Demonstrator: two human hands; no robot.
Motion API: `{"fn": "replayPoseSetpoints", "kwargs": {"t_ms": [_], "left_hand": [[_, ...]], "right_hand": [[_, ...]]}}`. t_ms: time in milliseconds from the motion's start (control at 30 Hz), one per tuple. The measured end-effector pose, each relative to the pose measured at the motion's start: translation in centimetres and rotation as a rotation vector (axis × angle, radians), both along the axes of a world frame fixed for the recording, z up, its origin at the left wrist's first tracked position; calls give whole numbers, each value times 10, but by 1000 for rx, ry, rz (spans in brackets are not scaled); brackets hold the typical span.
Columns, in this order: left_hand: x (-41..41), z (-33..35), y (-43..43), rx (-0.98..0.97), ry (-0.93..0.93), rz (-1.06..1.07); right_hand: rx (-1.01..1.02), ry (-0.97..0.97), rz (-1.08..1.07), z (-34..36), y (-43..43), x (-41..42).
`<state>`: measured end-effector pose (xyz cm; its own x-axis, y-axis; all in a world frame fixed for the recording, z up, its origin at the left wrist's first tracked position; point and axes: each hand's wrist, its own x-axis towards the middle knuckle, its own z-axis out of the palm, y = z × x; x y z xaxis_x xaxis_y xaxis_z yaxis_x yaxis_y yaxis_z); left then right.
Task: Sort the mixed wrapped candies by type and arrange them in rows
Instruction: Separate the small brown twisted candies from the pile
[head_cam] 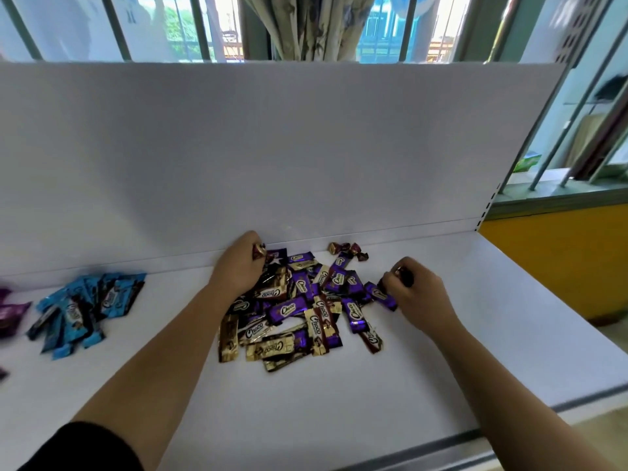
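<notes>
Your left hand (239, 266) rests at the back-left edge of the mixed pile (272, 300). Its fingers are curled around a small twisted candy (259, 250) in a gold and dark red wrapper. Your right hand (421, 294) is at the right edge of the same pile and pinches a small dark candy (403, 276) between thumb and fingers. The two hands are well apart with the pile between them, so each can pick from its own side without crossing the other.

The pile lies on the white shelf (339, 402), close to the back panel (306, 147). It is mostly long purple bars (289, 309) and long gold-brown bars (315, 329), lying over each other in all directions. Beyond the pile, between your two hands and nearer the panel, lie a few more small twisted candies (350, 249). I think you are collecting this small type first, because they are few and easily hidden under the bars.

Far to the left of your left hand is a heap of blue bars (88, 304), separated by type but not yet laid in a row. Still further left, at the edge of view, are some magenta candies (10, 311), too blurred to describe. In my judgement the sorting is only partly done, and no row is made yet.
</notes>
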<state>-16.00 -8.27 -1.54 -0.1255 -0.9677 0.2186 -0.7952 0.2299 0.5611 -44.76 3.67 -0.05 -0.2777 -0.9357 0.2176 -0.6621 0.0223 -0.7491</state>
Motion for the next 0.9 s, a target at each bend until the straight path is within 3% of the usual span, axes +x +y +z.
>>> {"fn": "replayPoseSetpoints", "kwargs": {"t_ms": [100,167,367,467,600,800,900], "left_hand": [[2,11,2,-12,251,95],[-5,22,5,-21,394,120],[-37,38,3,41,350,-39],[-49,39,1,88,361,-62],[-51,43,0,85,354,-87],[-47,53,-1,199,585,-25],[-51,47,-4,153,398,-86]], "right_hand": [[-78,-61,-107,8,-12,-14],[-42,-3,-110,7,-20,-17],[203,362,15,-20,-39,-15],[247,441,52,-26,-44,-12],[190,376,35,-20,-53,-16],[107,175,38,-1,-92,-9],[117,172,66,-7,-114,0]]}}
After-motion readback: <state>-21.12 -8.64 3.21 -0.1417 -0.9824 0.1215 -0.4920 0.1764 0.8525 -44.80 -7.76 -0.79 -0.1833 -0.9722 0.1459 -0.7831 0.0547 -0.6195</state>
